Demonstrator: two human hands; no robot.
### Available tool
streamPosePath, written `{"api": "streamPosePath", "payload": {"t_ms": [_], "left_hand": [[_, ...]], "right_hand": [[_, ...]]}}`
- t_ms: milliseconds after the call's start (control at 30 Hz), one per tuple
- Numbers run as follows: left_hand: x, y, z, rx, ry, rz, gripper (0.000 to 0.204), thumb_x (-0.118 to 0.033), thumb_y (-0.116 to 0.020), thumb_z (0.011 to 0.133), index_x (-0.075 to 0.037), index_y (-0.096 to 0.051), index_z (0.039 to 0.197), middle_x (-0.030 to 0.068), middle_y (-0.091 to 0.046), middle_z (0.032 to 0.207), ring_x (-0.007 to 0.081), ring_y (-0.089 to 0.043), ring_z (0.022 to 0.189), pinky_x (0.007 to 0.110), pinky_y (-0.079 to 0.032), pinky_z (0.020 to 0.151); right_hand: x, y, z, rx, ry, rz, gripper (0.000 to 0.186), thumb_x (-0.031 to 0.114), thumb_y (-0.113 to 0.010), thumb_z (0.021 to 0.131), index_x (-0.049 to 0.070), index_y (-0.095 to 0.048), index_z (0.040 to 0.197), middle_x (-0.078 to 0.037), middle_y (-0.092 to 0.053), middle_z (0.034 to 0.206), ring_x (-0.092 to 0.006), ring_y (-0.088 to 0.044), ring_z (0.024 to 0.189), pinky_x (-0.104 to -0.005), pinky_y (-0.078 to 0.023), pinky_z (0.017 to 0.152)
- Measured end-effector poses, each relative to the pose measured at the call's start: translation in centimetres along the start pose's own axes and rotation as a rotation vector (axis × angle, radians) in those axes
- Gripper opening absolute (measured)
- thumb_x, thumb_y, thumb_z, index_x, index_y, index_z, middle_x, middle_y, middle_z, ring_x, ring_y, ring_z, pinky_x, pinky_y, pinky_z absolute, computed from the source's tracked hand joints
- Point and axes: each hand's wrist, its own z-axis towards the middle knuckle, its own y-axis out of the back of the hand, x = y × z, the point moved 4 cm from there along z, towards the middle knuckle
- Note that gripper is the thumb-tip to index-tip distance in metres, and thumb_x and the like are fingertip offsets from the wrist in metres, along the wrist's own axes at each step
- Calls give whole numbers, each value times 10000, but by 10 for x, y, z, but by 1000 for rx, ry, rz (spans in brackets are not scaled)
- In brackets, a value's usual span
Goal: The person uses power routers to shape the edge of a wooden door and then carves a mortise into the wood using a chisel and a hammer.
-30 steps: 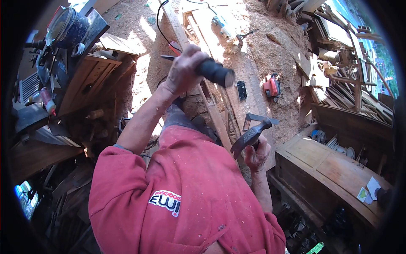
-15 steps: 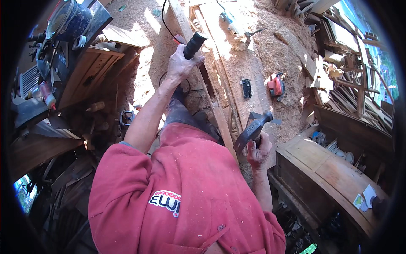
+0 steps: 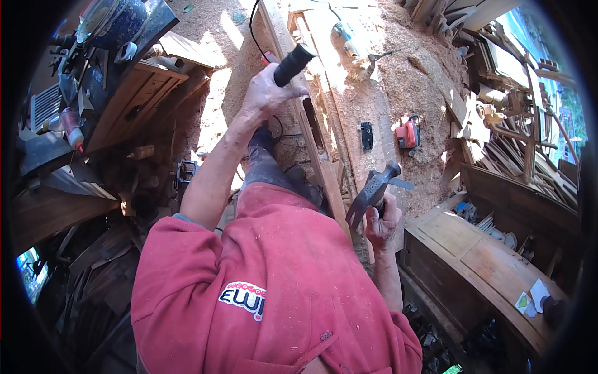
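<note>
In my left hand [image 3: 265, 96] is a chisel, gripped around its thick black handle [image 3: 294, 65]; its blade is hidden below my fist. The hand is over a long wooden beam [image 3: 324, 171] with a slot cut in it. My right hand [image 3: 384, 219] is closed around a claw hammer [image 3: 374, 190], held to the right of the beam. The hammer's head is raised above my fingers, claw toward the beam. A gap separates the hammer from the chisel.
Planks with a small black part [image 3: 365, 135] lie right of the beam, beside a red power tool [image 3: 408, 132]. Another power tool [image 3: 346, 38] lies farther off. A wooden cabinet [image 3: 473, 249] stands at the right. A cluttered bench with a bucket [image 3: 115, 25] is at the left. Shavings cover the ground.
The view has shifted slightly. My left hand stays closed on the chisel and has moved a little; the hammer is still in my right hand, at nearly the same height.
</note>
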Motion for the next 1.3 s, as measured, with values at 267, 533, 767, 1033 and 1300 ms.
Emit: {"api": "streamPosePath", "payload": {"t_ms": [267, 533, 767, 1033, 1300], "left_hand": [[-92, 24, 9, -118, -367, -963, 187, -178, -714, 926, -71, -582, 1006, -27, -496, 728, 65, -456, 600, 258, -430, 568], [-75, 4, 29, -170, -412, -999, 89, -80, -638, 925, -75, -573, 985, -51, -447, 625, 47, -377, 502, 247, -340, 484], [-60, 9, 30, -131, -412, -870, 73, -106, -603, 911, -79, -568, 969, -42, -468, 687, 59, -418, 547, 242, -378, 520], [-73, 3, 26, -73, -490, -933, 136, -129, -703, 896, -41, -613, 949, -20, -572, 700, 52, -509, 534, 221, -429, 488], [-74, -1, 23, -168, -486, -877, 131, -94, -581, 904, -6, -578, 1002, -30, -440, 564, 69, -376, 465, 250, -321, 461]], "right_hand": [[1, -1, 2, -29, -68, 27, 450, 482, -581, 976, 42, -581, 1070, -63, -525, 662, -188, -520, 549, -340, -405, 527], [8, 1, 9, 52, -34, -45, 439, 460, -605, 966, 40, -594, 1092, -100, -595, 678, -279, -614, 568, -376, -445, 533], [4, -3, 3, 87, -54, -62, 406, 417, -661, 941, 29, -579, 1029, -123, -612, 721, -295, -642, 598, -389, -478, 542], [8, -4, 11, 103, -19, -81, 408, 420, -661, 939, 32, -581, 1034, -115, -598, 712, -298, -629, 588, -392, -472, 540], [12, 10, 29, 30, 51, 7, 465, 462, -623, 963, 14, -598, 1081, -10, -528, 645, -104, -481, 548, -290, -390, 517]]}}
